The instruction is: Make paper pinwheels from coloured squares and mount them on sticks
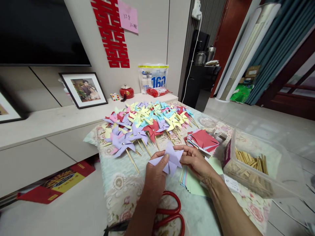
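Observation:
A purple paper pinwheel head (173, 156) is held between my two hands above the table, with no stick visible on it. My left hand (157, 168) is closed on its left side, thumb pressed near the centre. On the right, my right hand (197, 160) pinches the edge of a blade, some fingers behind the paper. Red-handled scissors (172, 212) lie below, partly covered by my left forearm. Many finished pinwheels on sticks, with a purple one (123, 143) nearest, are piled beyond my hands. Light green paper sheets (194, 185) lie under my right wrist.
A clear plastic box (248, 173) of short wooden sticks (253, 160) stands at the right. Red cut paper pieces (203, 139) are stacked behind my right hand. A floral cloth (120, 193) covers the table. Behind it runs a white cabinet (49, 121) with a framed photo (83, 90).

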`<state>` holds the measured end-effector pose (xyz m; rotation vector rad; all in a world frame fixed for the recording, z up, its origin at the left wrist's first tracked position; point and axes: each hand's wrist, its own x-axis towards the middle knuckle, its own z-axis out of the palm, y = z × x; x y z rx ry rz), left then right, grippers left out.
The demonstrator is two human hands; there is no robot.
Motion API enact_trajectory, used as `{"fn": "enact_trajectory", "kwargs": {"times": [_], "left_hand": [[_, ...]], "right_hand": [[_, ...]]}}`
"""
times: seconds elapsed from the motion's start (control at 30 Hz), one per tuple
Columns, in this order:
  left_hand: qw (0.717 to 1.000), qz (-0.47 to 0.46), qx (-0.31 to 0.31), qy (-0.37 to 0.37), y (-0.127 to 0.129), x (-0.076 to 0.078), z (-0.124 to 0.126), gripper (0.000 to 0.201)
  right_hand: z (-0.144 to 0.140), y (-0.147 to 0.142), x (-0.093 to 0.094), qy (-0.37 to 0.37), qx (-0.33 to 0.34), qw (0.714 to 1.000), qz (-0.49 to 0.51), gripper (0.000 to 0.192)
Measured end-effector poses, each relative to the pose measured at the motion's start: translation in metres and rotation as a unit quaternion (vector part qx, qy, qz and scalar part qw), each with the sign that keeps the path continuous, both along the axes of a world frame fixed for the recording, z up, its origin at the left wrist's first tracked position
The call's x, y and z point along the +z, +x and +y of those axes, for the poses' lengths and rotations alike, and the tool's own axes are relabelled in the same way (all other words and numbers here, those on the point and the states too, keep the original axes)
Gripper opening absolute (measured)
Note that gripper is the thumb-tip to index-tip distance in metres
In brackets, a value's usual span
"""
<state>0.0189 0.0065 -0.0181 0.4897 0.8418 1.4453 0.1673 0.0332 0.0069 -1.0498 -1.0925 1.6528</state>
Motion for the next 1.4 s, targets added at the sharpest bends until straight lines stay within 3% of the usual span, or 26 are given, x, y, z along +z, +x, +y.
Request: {"fn": "enact_trajectory", "kwargs": {"times": [0.2, 0.33, 0.4, 0.53, 0.7, 0.83, 0.97, 1.23, 1.4], "left_hand": [[0.998, -0.062, -0.008, -0.001, -0.001, 0.001, 0.002, 0.039], [0.998, -0.053, 0.005, -0.015, 0.001, 0.001, 0.002, 0.04], [0.999, -0.044, 0.013, -0.023, 0.002, 0.002, 0.002, 0.042], [0.999, -0.015, 0.026, -0.027, 0.003, 0.002, 0.002, 0.042], [0.999, -0.006, 0.032, -0.034, 0.003, -0.001, 0.003, 0.042], [0.999, -0.011, 0.027, -0.042, 0.003, -0.002, 0.004, 0.04], [0.999, -0.006, 0.019, -0.038, 0.004, 0.0, 0.004, 0.035], [1.0, -0.004, -0.022, -0.004, 0.005, 0.0, -0.001, 0.032], [0.999, 0.037, 0.03, 0.003, 0.007, -0.004, 0.002, 0.031]], "right_hand": [[0.0, 0.002, -0.002, 0.016, -0.003, 0.999, -0.041, 0.044], [0.002, 0.001, -0.008, 0.105, -0.008, 0.989, -0.106, 0.05], [0.004, 0.001, -0.011, 0.192, -0.023, 0.969, -0.156, 0.05], [0.006, 0.004, -0.016, 0.343, -0.033, 0.902, -0.259, 0.045], [0.006, 0.008, -0.018, 0.432, -0.026, 0.846, -0.313, 0.056], [0.004, 0.007, -0.016, 0.479, -0.02, 0.811, -0.335, 0.032], [0.004, 0.005, -0.012, 0.435, -0.025, 0.839, -0.326, 0.01], [0.004, 0.003, -0.011, 0.223, -0.042, 0.943, -0.244, 0.023], [0.005, 0.003, -0.012, 0.15, -0.02, 0.973, -0.174, 0.028]]}}
